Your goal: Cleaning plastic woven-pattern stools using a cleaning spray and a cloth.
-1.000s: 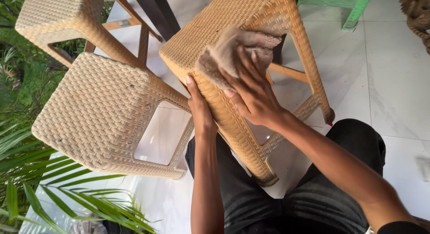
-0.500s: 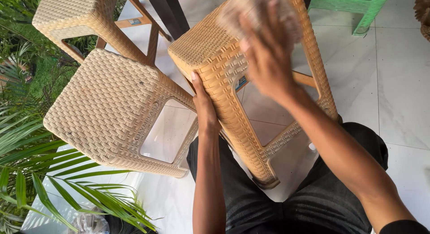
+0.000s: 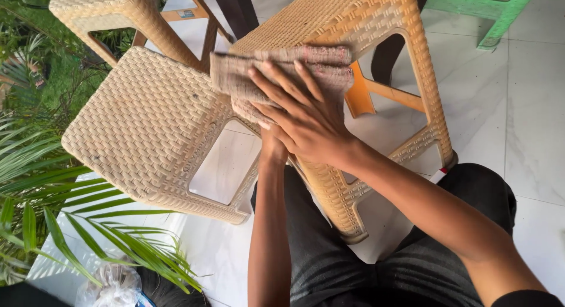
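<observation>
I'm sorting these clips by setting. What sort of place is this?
Probably a tiled porch or patio beside a garden. White floor tiles meet palm fronds at the left edge, and woven-pattern plastic stools stand about, one being wiped with a cloth under the right hand.

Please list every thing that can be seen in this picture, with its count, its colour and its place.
woven plastic stools: three, beige; one tilted at centre, one on its side at left, one at top left
folded cloth: one, grey-brown, on the centre stool
green stool: one, top right
orange frame: one, behind the centre stool
palm leaves: several, green, left edge
plastic bag: one, clear, bottom left
tiled floor: white, right side
left hand: under the cloth, against the centre stool
right hand: flat on the cloth
</observation>
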